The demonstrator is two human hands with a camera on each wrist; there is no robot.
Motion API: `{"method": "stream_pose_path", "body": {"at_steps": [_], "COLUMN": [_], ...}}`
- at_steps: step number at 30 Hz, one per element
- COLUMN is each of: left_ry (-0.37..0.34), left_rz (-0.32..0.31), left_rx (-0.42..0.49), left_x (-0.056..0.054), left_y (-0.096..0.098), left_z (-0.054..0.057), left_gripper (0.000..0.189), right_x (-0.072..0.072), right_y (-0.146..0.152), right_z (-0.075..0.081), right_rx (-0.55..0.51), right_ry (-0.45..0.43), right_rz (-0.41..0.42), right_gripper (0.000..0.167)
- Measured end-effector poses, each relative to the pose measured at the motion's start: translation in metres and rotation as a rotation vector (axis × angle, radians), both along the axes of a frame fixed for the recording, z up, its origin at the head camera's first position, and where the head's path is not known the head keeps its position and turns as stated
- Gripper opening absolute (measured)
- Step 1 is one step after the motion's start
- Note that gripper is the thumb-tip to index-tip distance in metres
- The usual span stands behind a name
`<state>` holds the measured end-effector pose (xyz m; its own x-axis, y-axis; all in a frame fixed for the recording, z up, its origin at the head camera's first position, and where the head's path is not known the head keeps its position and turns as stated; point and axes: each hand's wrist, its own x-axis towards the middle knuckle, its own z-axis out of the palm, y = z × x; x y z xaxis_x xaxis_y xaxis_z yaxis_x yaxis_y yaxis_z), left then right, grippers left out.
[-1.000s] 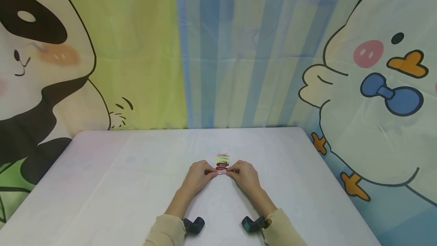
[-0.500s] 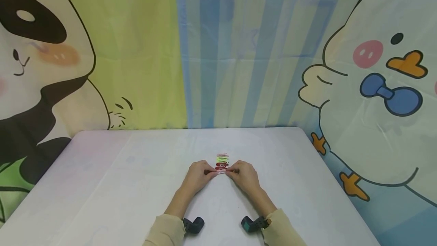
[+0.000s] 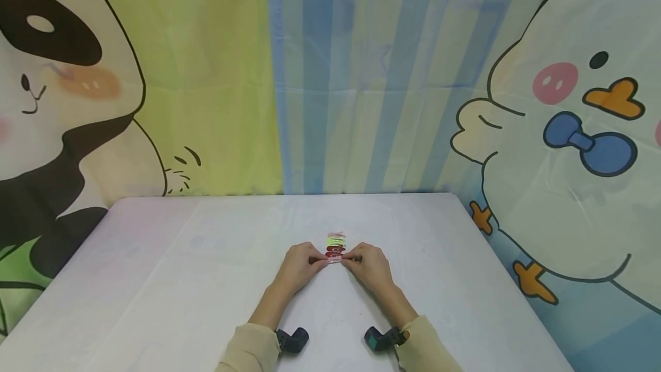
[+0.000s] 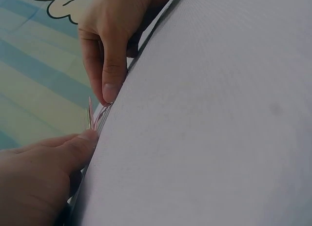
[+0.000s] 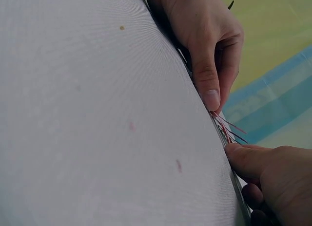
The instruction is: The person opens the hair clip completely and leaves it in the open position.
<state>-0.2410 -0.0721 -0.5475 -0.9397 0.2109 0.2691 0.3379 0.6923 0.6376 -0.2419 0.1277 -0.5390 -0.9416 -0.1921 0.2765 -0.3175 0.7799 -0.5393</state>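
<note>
A short column of small, thin coloured pieces lies at the middle of the table: pink ones (image 3: 336, 233) at the far end, yellow-green ones (image 3: 337, 241) in the middle, dark red looped ones (image 3: 335, 250) closer in. At the near end is a pale pink strip (image 3: 335, 260), its exact kind too small to tell. My left hand (image 3: 302, 264) pinches its left end between thumb and forefinger. The right hand (image 3: 370, 266) pinches the opposite end the same way. In the right wrist view, thin red strands (image 5: 233, 125) stick up between the two hands' fingertips.
The white table (image 3: 181, 280) spreads around both hands. Dark wrist cameras (image 3: 293, 341) sit at the sleeve cuffs. Behind the table's far edge hangs a printed curtain (image 3: 361, 73) with cartoon animals.
</note>
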Motion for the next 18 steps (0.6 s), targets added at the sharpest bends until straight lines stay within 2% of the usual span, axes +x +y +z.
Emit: {"method": "stream_pose_path", "body": {"at_steps": [18], "left_ry": [-0.022], "left_rz": [-0.005], "left_rx": [-0.01], "left_x": [0.0004], "left_y": [-0.0004], "left_z": [0.0017], "left_gripper": [0.011], "right_x": [0.0004], "right_y": [0.0005], "right_z": [0.0016], "right_rx": [0.017], "right_ry": [-0.017], "right_rz": [0.03], "right_gripper": [0.009]}}
